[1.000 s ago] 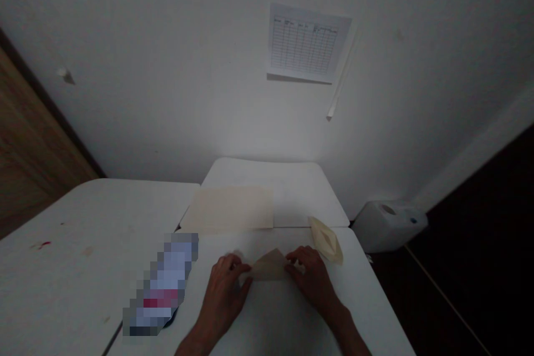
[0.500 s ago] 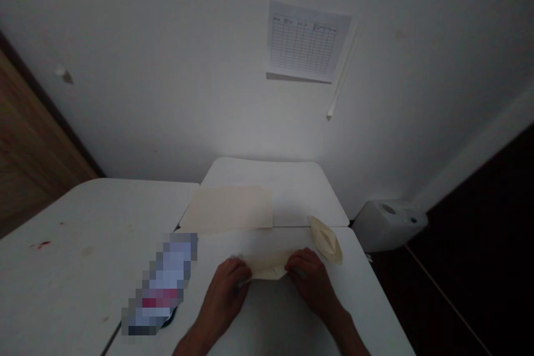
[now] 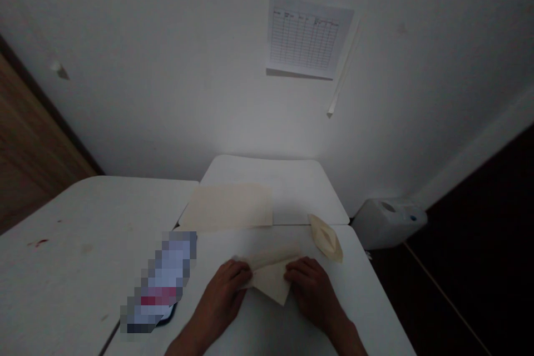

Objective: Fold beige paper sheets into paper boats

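Observation:
Between my hands is a cream sheet of paper, partly folded, with one pointed corner hanging toward me. My left hand pinches its left end between thumb and fingers. At the other end, my right hand grips the paper's right edge with its fingers closed. Beyond my right hand lies a folded cream paper boat. A flat cream sheet rests farther back on the white table.
Left of my hands lies a phone, its screen blurred out. Another white table with reddish marks adjoins on the left. A printed chart hangs on the wall. A white plastic container stands right of the table.
The paper between my hands has turned or opened, so a pointed flap now shows toward me. My hands have shifted only slightly. The paper boat and flat sheet lie as before.

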A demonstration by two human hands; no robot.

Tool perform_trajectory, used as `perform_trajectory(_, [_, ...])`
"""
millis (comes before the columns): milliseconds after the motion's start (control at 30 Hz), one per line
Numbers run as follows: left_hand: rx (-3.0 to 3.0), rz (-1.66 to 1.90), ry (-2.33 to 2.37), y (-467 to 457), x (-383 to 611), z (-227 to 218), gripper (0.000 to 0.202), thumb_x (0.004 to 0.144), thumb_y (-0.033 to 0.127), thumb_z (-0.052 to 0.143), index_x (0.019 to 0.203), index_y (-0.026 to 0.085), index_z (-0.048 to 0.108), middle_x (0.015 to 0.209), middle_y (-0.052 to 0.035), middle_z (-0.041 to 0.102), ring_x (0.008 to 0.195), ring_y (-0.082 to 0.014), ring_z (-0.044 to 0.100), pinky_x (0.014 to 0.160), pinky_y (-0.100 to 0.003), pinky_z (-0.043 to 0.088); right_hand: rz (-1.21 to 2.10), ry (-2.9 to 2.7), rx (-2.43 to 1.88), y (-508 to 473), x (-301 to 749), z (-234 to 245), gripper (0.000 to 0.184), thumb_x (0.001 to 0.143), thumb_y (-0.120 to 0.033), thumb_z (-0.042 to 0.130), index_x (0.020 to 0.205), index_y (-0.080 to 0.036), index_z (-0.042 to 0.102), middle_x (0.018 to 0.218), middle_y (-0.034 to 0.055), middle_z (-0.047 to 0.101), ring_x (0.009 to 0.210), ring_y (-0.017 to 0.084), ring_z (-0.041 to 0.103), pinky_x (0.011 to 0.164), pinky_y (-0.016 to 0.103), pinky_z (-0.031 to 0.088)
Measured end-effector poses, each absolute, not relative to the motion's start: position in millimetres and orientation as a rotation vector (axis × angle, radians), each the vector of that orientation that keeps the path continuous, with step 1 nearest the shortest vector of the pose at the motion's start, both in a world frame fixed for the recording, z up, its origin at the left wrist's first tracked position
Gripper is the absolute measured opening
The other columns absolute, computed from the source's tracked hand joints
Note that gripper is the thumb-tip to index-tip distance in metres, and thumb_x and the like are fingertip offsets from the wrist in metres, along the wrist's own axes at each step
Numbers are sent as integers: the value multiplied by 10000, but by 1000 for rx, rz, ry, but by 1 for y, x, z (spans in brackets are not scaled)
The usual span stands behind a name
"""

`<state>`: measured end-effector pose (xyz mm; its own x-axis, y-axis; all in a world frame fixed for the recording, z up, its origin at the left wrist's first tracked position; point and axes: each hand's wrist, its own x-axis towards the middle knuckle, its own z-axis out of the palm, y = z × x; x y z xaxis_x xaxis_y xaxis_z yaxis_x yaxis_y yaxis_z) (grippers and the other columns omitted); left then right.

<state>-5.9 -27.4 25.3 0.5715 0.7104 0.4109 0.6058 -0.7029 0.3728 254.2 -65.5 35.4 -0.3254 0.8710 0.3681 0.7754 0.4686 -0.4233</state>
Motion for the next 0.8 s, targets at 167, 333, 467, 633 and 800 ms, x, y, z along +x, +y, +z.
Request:
perform_trajectory(167, [2919,749,1084,-34,-14,12,350,866,65,452,1147,205,607,1161,-76,660,1057,-251,608,915,-448,507,211,-2207,-1404,-74,254,40,274,811,-81,532,1009,-218,662,1169,59,644,1110,224,538,977,389,410])
perform_trajectory(333, [3049,762,1102,-43,-8,6,384,864,16,369,1086,194,627,1093,-66,688,1001,-239,630,877,-430,522,102,-2158,-1491,-65,240,34,180,909,-183,544,1049,-229,648,1180,61,632,1138,242,532,991,421,411])
perform_trajectory(467, [2944,788,1091,-49,2,12,330,874,26,398,1034,196,631,1020,-52,687,942,-216,633,877,-406,521,69,-2153,-1476,-54,228,21,203,906,-160,561,1078,-228,646,1208,57,624,1146,238,530,987,412,425])
perform_trajectory(633, [2665,747,1080,-53,7,21,188,909,103,470,870,196,629,869,-39,644,819,-200,610,751,-343,537,97,-2151,-1378,-49,221,11,222,884,-102,578,1047,-225,663,1189,47,635,1118,228,534,973,385,437])
perform_trajectory(800, [2409,779,1047,-51,5,30,193,949,168,461,889,211,639,860,-34,625,823,-180,603,742,-301,516,112,-2173,-1332,-50,217,11,214,827,-57,638,971,-213,660,1024,37,660,943,196,561,853,331,470])
